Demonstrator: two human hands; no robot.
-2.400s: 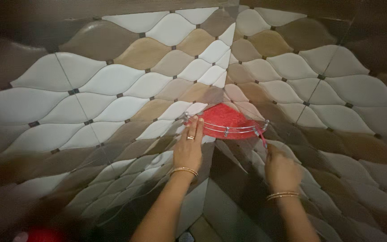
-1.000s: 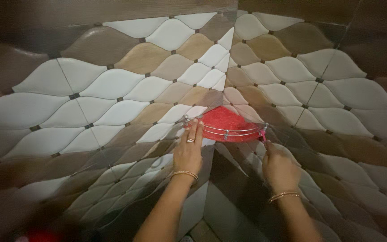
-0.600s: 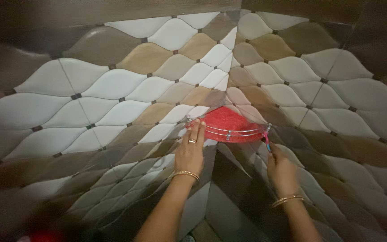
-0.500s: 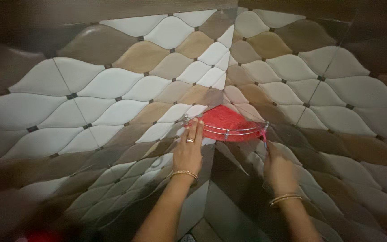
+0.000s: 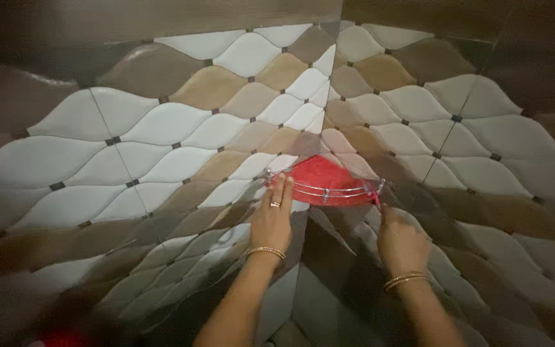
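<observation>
Right hand [image 5: 403,241] fingertips are hidden behind the hand itself, so whatever is pinched at the red corner shelf [image 5: 325,181] end (something thin and pink) cannot be identified. A red blurred object [image 5: 62,337] is cut off by the bottom edge. Both forearms are cropped there too.

Bare forearms, no sleeves; left hand [image 5: 271,222] w/ finger ring & gold bangle; right hand [image 5: 403,244] w/ two gold bangles.

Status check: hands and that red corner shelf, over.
Left hand flat, fingertips on the left end of the red corner shelf. Right hand closed on a thin pink tool at the shelf's right end. Nothing between hands and shelf.
</observation>
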